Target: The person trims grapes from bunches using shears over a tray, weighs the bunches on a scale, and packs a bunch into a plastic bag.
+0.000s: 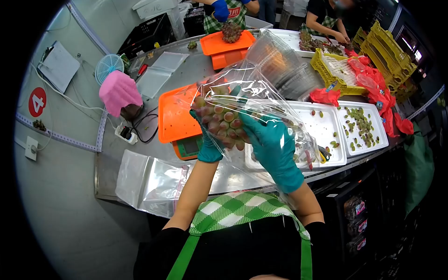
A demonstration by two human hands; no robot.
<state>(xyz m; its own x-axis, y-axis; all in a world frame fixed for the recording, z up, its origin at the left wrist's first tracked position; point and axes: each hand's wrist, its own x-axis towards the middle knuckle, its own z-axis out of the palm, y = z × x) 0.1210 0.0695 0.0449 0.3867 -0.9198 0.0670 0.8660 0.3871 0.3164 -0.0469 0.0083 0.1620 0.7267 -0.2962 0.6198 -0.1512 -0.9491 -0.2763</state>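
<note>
A bunch of reddish-green grapes (223, 122) is held up above the worktable, with a clear plastic bag (275, 106) around it. My left hand (208, 145), in a teal glove, is closed on the bunch from the left and below, its fingers partly hidden behind the grapes. My right hand (272, 142), gloved alike, grips the bunch from the right; clear film lies over its back and reaches toward the wrist. Behind the bunch is an orange scale (175, 119). Flat plastic bags (151, 179) lie left of my left forearm.
White trays (343, 154) with loose grapes (361, 126) and scissors (324, 153) are on the right. Stacked clear containers (284, 65) stand behind. A second orange scale (228, 46) bears grapes. Yellow crates (385, 51) and red bags (373, 77) sit far right. Two people work opposite.
</note>
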